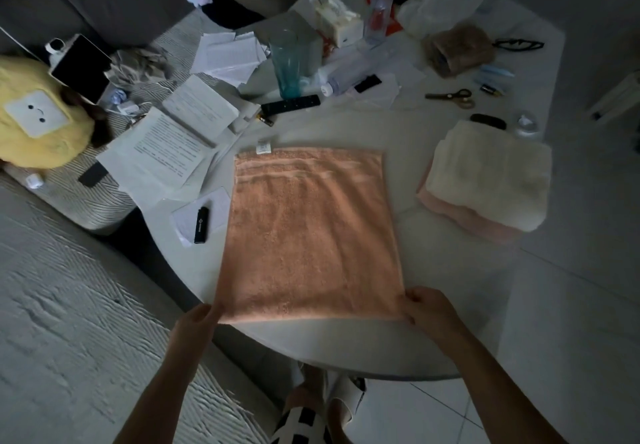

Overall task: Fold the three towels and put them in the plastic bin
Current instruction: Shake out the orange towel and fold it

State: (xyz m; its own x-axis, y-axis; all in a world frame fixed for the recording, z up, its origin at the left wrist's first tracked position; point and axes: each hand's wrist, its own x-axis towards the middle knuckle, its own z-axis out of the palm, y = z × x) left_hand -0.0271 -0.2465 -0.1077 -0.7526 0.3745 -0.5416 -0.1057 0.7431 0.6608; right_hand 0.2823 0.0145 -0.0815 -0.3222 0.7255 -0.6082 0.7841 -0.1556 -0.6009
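The left hand (200, 319) and right hand (424, 306) each pinch a near corner of the orange towel (311, 232), spread flat on the table (433, 305). A cream towel (491, 173) lies folded atop a pink towel (460, 216) to the right. No bin shows.

Both my arms reach forward, bare. My left hand (198, 319) pinches near left corner of orange towel (308, 228), my right hand (424, 306) grips near right corner, fingers curled.

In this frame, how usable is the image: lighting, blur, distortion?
Head view: dim and underexposed, no glare; wide-angle bending at the edges; orange towel and both hands readable; clutter at the table's far end soft and murky.
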